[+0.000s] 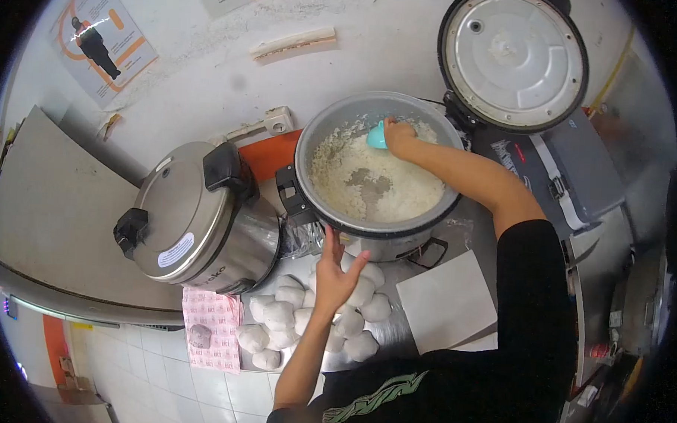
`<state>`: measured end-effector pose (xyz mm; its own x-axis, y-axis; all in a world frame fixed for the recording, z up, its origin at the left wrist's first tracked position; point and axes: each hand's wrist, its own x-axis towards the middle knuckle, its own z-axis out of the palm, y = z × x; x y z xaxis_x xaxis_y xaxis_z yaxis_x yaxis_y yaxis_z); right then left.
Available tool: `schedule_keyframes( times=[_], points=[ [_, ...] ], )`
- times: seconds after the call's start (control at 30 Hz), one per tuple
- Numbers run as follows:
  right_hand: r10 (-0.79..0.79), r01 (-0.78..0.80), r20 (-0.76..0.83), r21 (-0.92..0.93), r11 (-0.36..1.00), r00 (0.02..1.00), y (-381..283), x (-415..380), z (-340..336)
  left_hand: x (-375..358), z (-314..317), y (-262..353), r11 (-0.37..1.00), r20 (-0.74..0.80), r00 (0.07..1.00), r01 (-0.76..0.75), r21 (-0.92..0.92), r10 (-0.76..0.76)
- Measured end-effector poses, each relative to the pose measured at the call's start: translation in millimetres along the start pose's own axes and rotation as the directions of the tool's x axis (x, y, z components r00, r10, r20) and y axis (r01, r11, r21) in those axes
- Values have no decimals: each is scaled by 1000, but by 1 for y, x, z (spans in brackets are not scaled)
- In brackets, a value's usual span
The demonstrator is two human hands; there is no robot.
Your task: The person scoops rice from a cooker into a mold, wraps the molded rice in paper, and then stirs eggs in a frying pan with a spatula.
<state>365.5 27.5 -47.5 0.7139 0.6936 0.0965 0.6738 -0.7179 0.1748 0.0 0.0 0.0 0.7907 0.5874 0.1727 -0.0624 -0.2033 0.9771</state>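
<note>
A large round cooker (379, 228) stands open, with cooked white rice (406, 188) in its grey pot and a patch of the bottom bare. Inside the pot, near its back, my right hand (398, 135) is closed on a turquoise scoop (377, 136) that touches the rice. My left hand (338, 277) is raised with fingers spread at the cooker's front rim, holding nothing; its fingertips are close to the rim. Below and around that hand lie several white wrapped rounded bundles (279, 315) on the metal counter.
A closed steel cooker (204, 222) stands at the left. The open cooker's lid (512, 61) is tilted up at the back right, beside a grey case (578, 168). White sheets (449, 301) lie right of the bundles; pink printed paper (214, 326) holds one small bundle.
</note>
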Motion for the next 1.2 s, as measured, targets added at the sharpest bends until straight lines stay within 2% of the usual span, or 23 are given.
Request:
schedule_keyframes(
  times=[0.07,0.1,0.17,0.2,0.27,0.37,0.4,0.43,0.5,0.57,0.67,0.77,0.87,0.97,1.0,1.03,1.07,1.1,1.13,1.2],
  points=[
    [35,-34,9,-72,997,999,-21,-4,-12,-7,-4,11,997,-25,999,-27,71,29],
    [-66,85,134,-146,986,989,10,8,14,5,27,-1,999,-47,999,28,31,-26],
    [-232,274,272,-130,953,934,11,39,18,12,21,7,994,-70,997,40,102,-33],
    [-267,351,371,-179,919,889,5,54,27,13,19,12,981,-83,995,64,181,-49],
    [-292,510,561,-282,812,775,-1,79,39,18,26,20,949,-115,991,98,301,-65],
    [-364,718,787,-140,682,499,-19,50,-10,18,30,14,913,-192,978,154,377,-86],
    [-318,735,871,-71,674,376,-31,48,-3,18,28,11,911,-192,980,125,394,-51],
    [-338,754,908,38,655,248,-33,48,1,17,26,7,907,-192,981,95,411,-15],
    [-441,736,895,256,627,64,-38,27,-6,18,24,4,900,-194,981,79,429,6],
    [-459,704,888,331,628,-7,-52,-6,-17,19,23,8,896,-187,982,109,431,-29],
    [-365,689,931,273,671,-14,-71,-40,-24,19,25,11,876,-178,983,114,468,-33],
    [-420,601,891,432,672,-171,-56,-43,-36,21,23,14,896,-169,983,135,424,-69],
    [-463,222,801,564,795,-379,-33,-27,-15,20,17,15,889,-121,987,150,433,-108],
    [-545,-319,671,442,838,-503,-12,2,4,22,9,16,920,-55,988,156,359,-146],
    [-567,-275,759,498,822,-319,-12,15,3,23,6,17,918,-40,987,159,364,-155],
    [-591,102,795,582,807,138,-15,0,-7,23,5,18,916,-29,986,165,367,-166],
    [-631,460,562,433,776,535,-22,-29,-27,25,5,19,914,-21,985,168,368,-173],
    [-672,664,143,107,740,726,-24,-48,-45,27,5,19,920,-14,985,165,354,-172],
    [-641,592,229,249,766,733,-27,-52,-56,26,4,20,924,0,984,167,343,-177],
    [-524,436,306,313,844,795,-15,-34,-37,27,2,22,930,18,981,179,322,-196]
  ],
)
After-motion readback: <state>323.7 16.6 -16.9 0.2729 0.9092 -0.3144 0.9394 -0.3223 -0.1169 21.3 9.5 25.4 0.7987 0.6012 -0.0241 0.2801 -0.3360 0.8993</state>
